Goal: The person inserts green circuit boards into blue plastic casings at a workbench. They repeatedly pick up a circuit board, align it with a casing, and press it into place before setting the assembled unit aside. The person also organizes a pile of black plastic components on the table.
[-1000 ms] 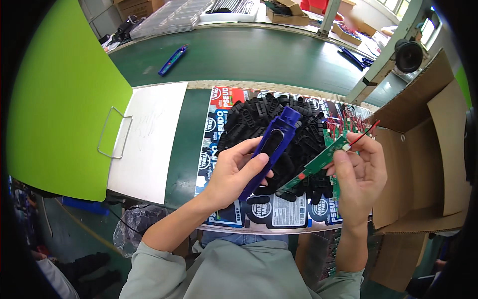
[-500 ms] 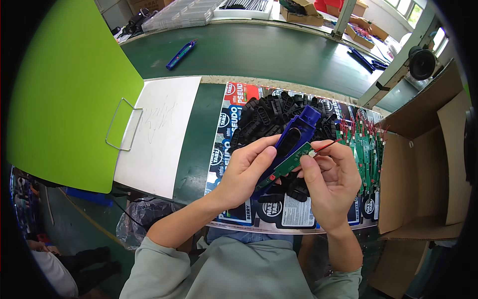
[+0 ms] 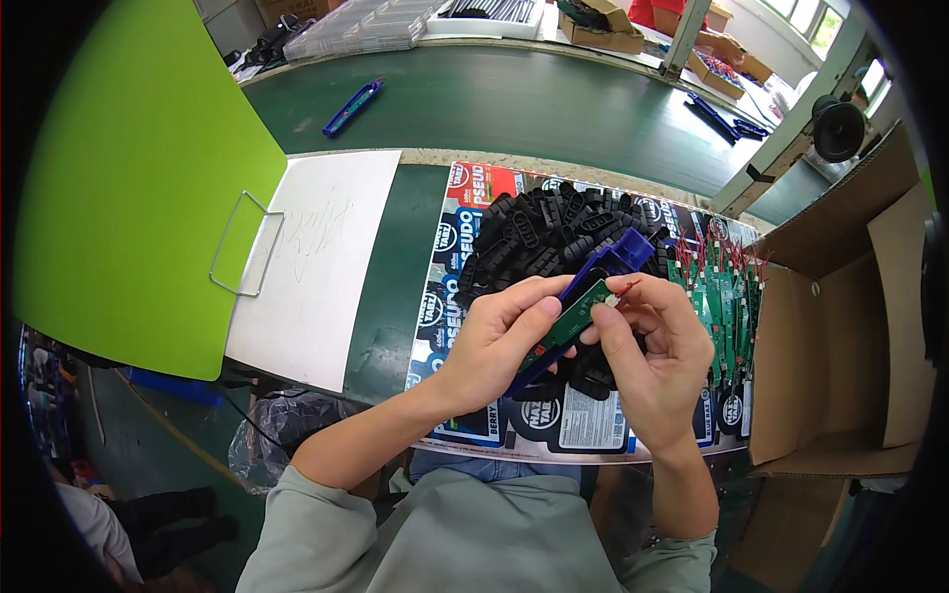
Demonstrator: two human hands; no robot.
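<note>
My left hand [image 3: 491,346] is closed around a long blue plastic housing [image 3: 625,253], which slants up to the right over the table. A narrow green circuit board [image 3: 576,316] lies along the housing's open side, under my left thumb. At the board's upper end, near its red wire, my right hand [image 3: 652,346] pinches it between thumb and fingers. Whether the board is seated inside the housing cannot be made out. Black plastic parts [image 3: 524,225] are heaped just beyond my hands. Many similar green boards with red wires [image 3: 727,296] lie to the right.
An open cardboard box [image 3: 825,346] stands at the right. Beyond the table runs a green conveyor belt [image 3: 465,104] carrying blue housings [image 3: 353,107]. At left are a white sheet [image 3: 306,267] and a lime-green panel [image 3: 129,198] with a wire handle. Another person's sleeve [image 3: 99,524] shows lower left.
The housing's upper end has dipped toward the right, and the board lies closer along it. My right hand has shifted slightly left. Housings on the belt have moved a little left.
</note>
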